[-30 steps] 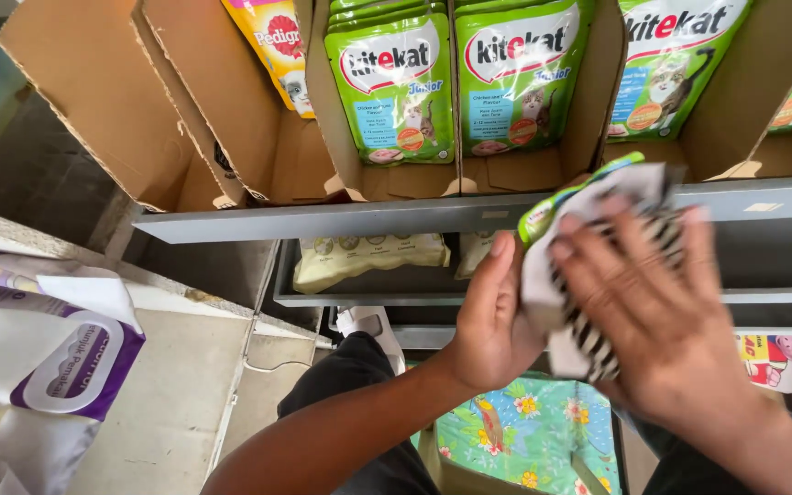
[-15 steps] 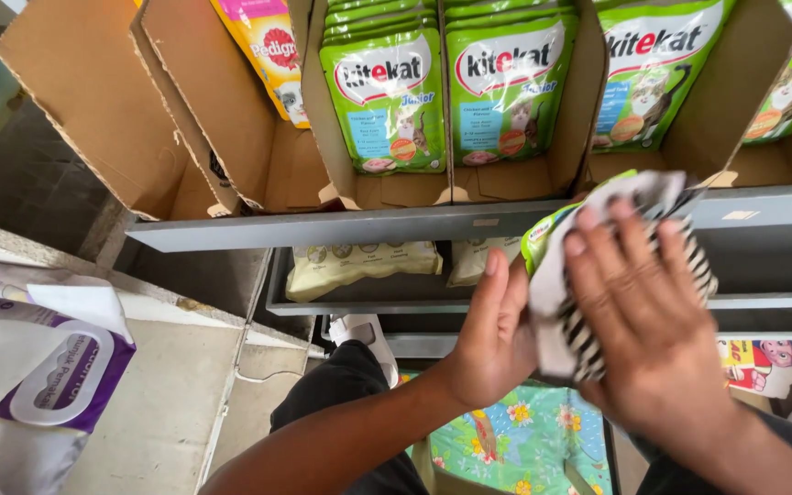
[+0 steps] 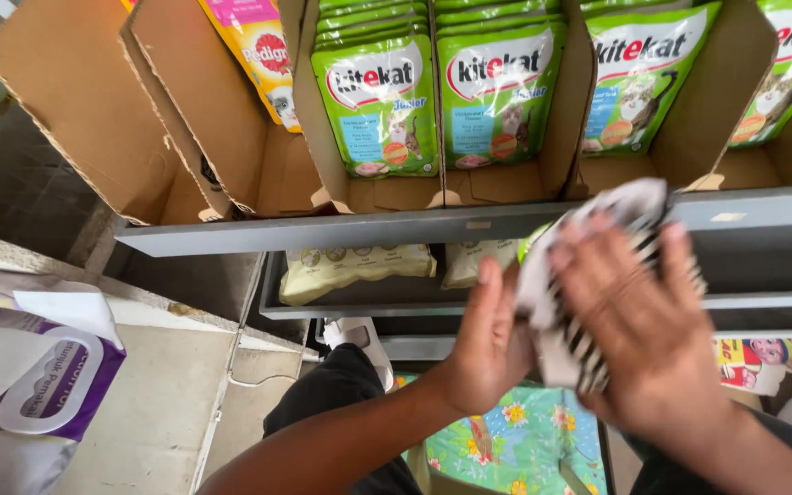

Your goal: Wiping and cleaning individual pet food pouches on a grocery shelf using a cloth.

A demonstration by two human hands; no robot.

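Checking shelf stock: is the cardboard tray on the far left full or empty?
Empty: the far-left cardboard tray shows only bare brown walls, no pouches inside.

Green pouches (image 3: 437, 92) in cardboard trays (image 3: 341, 174); purple-white pack (image 3: 34, 385) lower-left.

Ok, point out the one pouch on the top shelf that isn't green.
The yellow-and-pink pouch in the open cardboard box at the left end. Every other pouch up there, like the green pouches beside it, is green.

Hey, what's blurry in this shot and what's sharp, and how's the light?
Head view: both hands, left and right, and the striped cloth between them are motion-blurred; the green pouches in the cardboard boxes are sharp; even daylight, with the lower shelf in shadow; straight edges bow slightly from the wide lens.
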